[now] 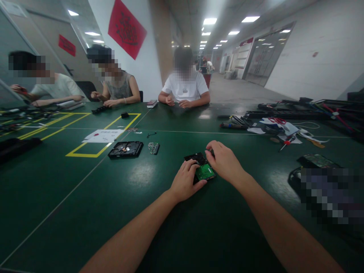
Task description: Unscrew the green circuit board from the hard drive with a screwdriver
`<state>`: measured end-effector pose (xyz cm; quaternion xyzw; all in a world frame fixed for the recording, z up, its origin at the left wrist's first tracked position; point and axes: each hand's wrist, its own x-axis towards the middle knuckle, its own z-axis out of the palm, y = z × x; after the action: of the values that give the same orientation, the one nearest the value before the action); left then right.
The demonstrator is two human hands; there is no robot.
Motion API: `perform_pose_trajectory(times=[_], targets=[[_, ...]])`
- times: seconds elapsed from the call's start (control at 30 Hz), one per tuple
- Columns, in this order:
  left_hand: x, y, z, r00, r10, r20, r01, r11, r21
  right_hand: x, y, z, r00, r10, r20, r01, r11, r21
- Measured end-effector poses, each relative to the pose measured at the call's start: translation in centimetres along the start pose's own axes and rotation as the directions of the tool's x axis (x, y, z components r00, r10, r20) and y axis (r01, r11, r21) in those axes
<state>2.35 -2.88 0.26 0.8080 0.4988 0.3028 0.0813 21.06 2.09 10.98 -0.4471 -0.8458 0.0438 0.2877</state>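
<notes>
A black hard drive with a green circuit board [206, 172] lies on the green tabletop in front of me. My left hand [186, 180] steadies it, with the fingers across its top and the thumb along the near edge. Just over its far right side, my right hand [223, 159] is curled with thumb and forefinger drawn together. Anything between those fingertips is too small or hidden to make out. To the left lie a loose circuit board [154, 148] and a black open casing [125, 149] with small bits in it.
Across the green table [119, 212] sit people, one in a white shirt [184, 89]. A white paper sheet [102, 135] lies beside yellow tape. Cables [278, 123], a red-handled screwdriver [286, 143] and dark equipment [321, 161] occupy the right side. A black part [19, 146] is far left.
</notes>
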Motion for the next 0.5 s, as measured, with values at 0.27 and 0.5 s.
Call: perform_pose_trajectory(times=[0.27,0.5], targets=[[0.02,-0.02,-0.02,1.0,-0.002,0.013,0.002,1.0,0.008,-0.19,-0.27,-0.21,1.0,0.011,0.01,-0.011,1.0,-0.011],[-0.05,-0.2,0.22,1.0,0.005,-0.008,-0.005,1.0,0.007,-0.19,-0.01,-0.2,0.999,0.031,0.012,-0.031,0.999,-0.012]])
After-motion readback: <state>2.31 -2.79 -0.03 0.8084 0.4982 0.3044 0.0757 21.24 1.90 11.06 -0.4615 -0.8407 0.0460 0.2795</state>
